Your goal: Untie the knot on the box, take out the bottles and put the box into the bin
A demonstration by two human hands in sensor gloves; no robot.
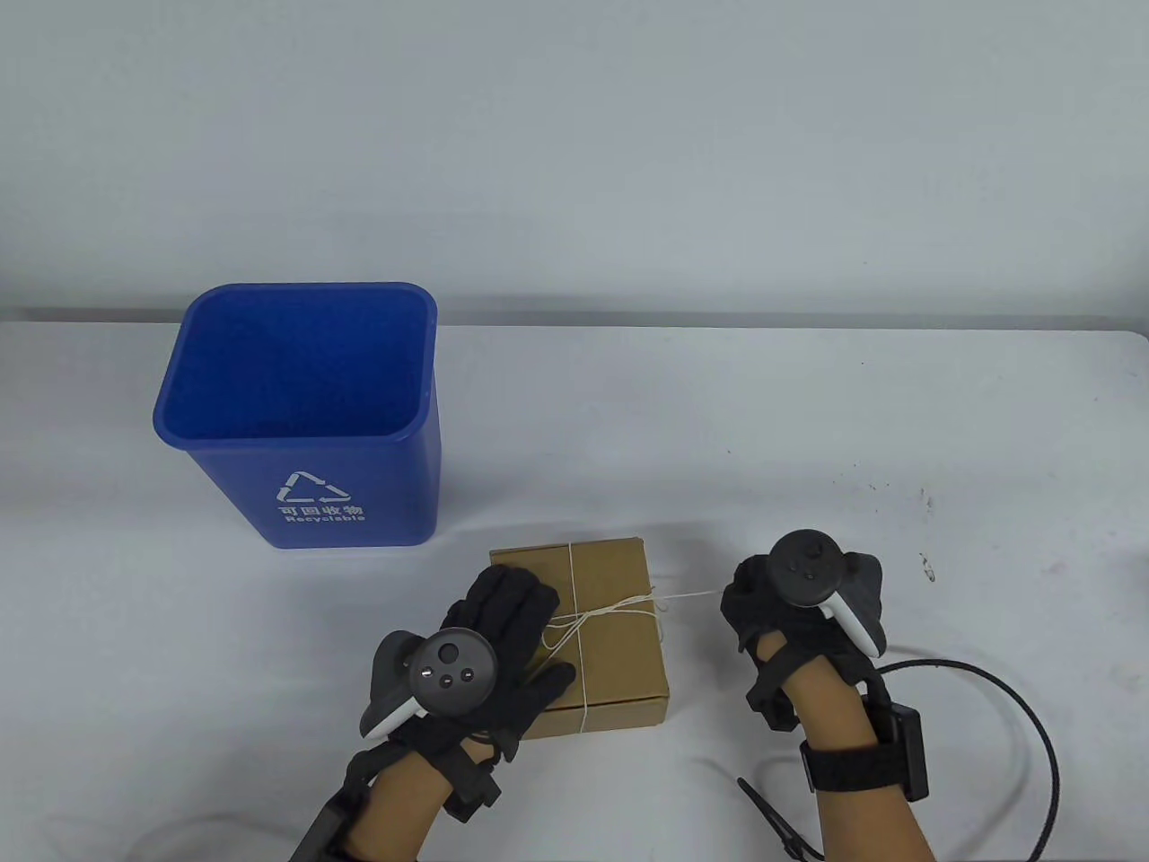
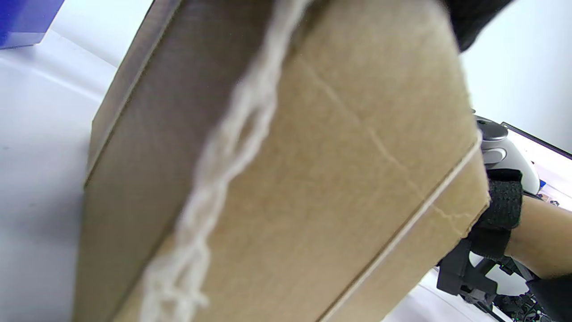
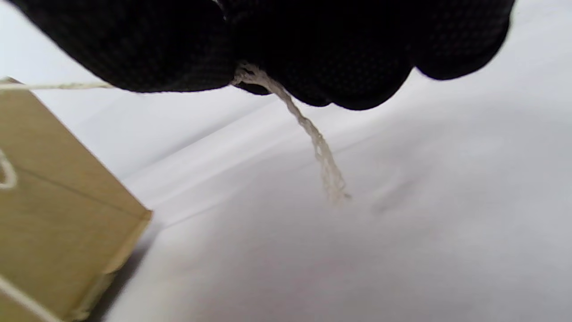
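A flat brown cardboard box [image 1: 615, 575] lies on the white table, tied crosswise with pale string [image 1: 597, 614] whose knot sits near the lid's middle. My left hand [image 1: 516, 620] lies flat on the left half of the lid with straight fingers. To the right of the box, my right hand [image 1: 749, 597] pinches a string end [image 3: 313, 134], and the string [image 1: 691, 594] runs taut from the knot to it. In the right wrist view the frayed tip hangs below the curled fingers [image 3: 313, 58]. The left wrist view is filled by the box [image 2: 339, 188] and a blurred strand of string [image 2: 223, 156]. No bottles are visible.
A blue recycling bin [image 1: 301, 413] stands open behind and to the left of the box. A black cable [image 1: 1032, 718] loops on the table by my right wrist. The table's far edge meets a pale wall.
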